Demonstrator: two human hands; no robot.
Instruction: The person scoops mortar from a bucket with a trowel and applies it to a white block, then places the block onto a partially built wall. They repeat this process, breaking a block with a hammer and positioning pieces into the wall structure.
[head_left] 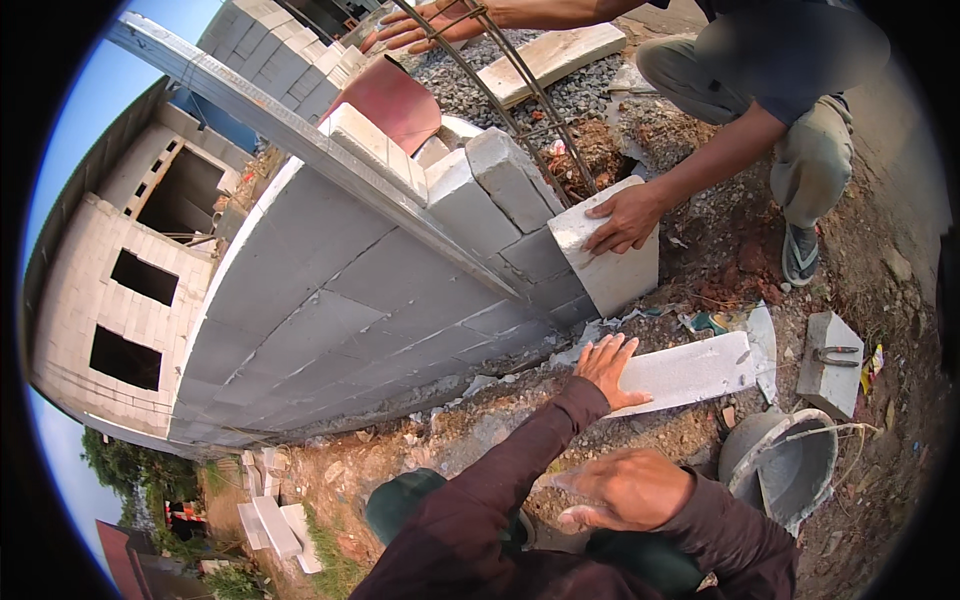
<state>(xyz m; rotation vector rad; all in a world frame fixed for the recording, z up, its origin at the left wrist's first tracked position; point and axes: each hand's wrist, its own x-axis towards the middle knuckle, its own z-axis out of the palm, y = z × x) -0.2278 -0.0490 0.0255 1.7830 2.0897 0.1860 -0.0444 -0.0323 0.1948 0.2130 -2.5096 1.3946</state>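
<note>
Head view: blurry right hand

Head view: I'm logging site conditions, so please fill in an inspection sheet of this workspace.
Surface: rough earth ground, strewn with rubble.
Job's things: white block lying on the ground; pale slab at the end of the block wall.
Clutter: grey bucket; pliers-like tool on another block.
Hands: left hand spread at the white block's end; right hand blurred, grip unclear; co-worker's hand on the pale slab.
Cables: nothing seen for certain.
Surroundings: pale building at left.
</note>
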